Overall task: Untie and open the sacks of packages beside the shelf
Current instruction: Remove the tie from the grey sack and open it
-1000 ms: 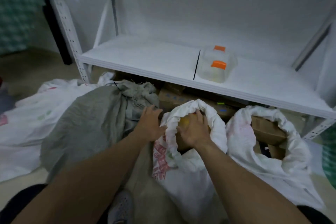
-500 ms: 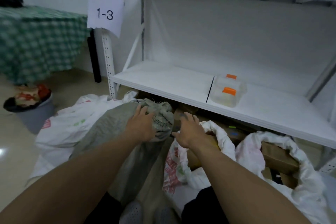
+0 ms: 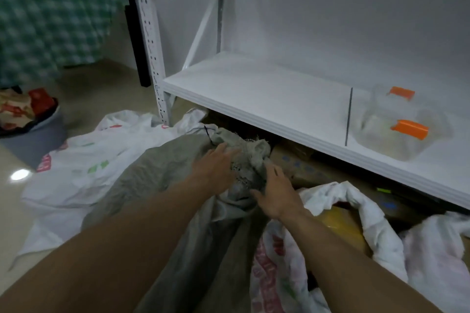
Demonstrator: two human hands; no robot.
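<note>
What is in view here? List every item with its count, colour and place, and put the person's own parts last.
grey sack: 1, grey, on the floor before the shelf, its mouth bunched shut
white sacks: 2, white with red print, right of the grey sack, mouths open
flat sacks: white, count unclear, spread on the floor at left
cardboard boxes: brown, count unclear, under the shelf
shelf: 1, white, metal frame
containers: 2, clear with orange clips, on the shelf at right
bin: 1, grey, filled, far left on the floor
tablecloth: 1, green checked, upper left
hands: left hand and right hand, both on the grey sack's bunched neck
</note>
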